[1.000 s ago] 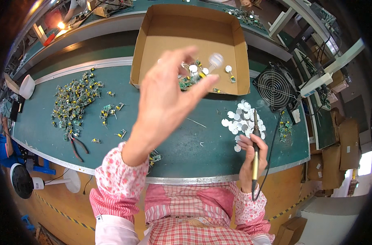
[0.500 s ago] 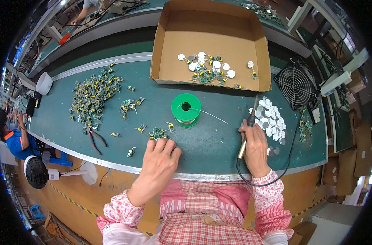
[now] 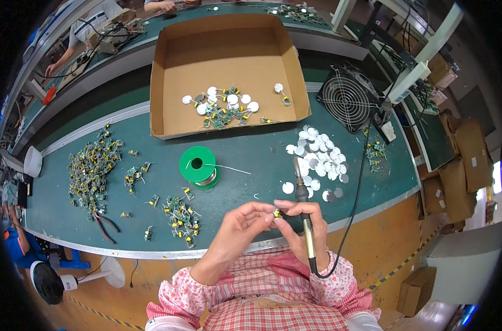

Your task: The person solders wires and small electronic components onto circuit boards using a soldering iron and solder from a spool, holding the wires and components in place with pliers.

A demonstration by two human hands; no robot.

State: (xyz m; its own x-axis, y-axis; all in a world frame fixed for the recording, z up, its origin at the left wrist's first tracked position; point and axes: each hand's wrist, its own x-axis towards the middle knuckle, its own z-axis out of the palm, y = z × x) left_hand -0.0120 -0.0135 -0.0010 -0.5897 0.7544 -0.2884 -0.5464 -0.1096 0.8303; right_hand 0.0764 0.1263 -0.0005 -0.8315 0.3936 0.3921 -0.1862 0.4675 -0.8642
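Lifted off the desk [image 3: 251, 151] since the earlier frame, the left hand [image 3: 241, 225] was brought to the right hand [image 3: 300, 226] at the near edge, a small component [image 3: 277, 213] pinched between both sets of fingertips. A soldering iron [image 3: 304, 216] was gripped in the right hand, near the green solder spool [image 3: 198, 166].

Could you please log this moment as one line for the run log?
left hand: pinches small circuit board | right hand: holds soldering iron, touches board | solder spool: on bench, untouched

At twelve o'clock sits an open brown cardboard tray [image 3: 179, 71]; at centre a green solder-wire spool [image 3: 198, 166]; at two o'clock a black wire-grille fan [image 3: 348, 98]; white round discs [image 3: 318, 159] scatter beside it.
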